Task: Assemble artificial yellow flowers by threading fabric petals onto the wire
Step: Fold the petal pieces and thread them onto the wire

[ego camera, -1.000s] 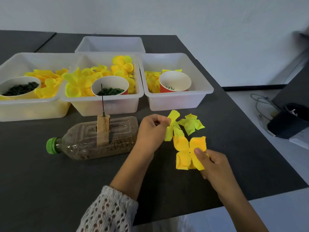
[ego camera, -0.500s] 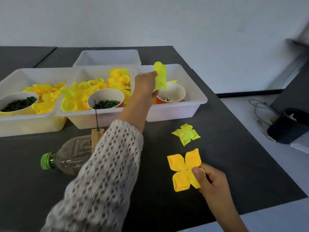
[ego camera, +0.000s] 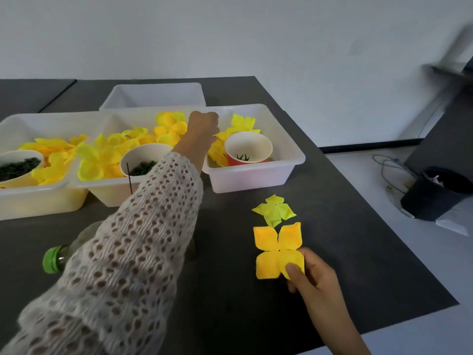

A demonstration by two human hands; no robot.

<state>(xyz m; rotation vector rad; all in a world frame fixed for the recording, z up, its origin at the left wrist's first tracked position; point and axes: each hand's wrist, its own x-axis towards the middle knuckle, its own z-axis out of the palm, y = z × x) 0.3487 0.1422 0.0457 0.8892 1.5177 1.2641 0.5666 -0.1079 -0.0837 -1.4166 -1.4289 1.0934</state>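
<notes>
Three tubs in a row on table (ego camera: pixel 358 265): left tub (ego camera: pixel 38 201), middle tub (ego camera: pixel 110 193), right tub (ego camera: pixel 256 179). Fourth tub (ego camera: pixel 153 94) behind. Cup (ego camera: pixel 248 148) in right tub. Bottle (ego camera: pixel 55 260) before middle tub.

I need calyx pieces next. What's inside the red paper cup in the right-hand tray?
The red paper cup shows a few dark green spiky pieces at its bottom; the near wall hides whatever lies lower in front.

Orange-yellow four-lobed petal (ego camera: pixel 277 249) lying flat, lower right of centre; smaller lime petal (ego camera: pixel 274 210) lying just above it; black wire (ego camera: pixel 129 178) standing upright, centre left.
</notes>
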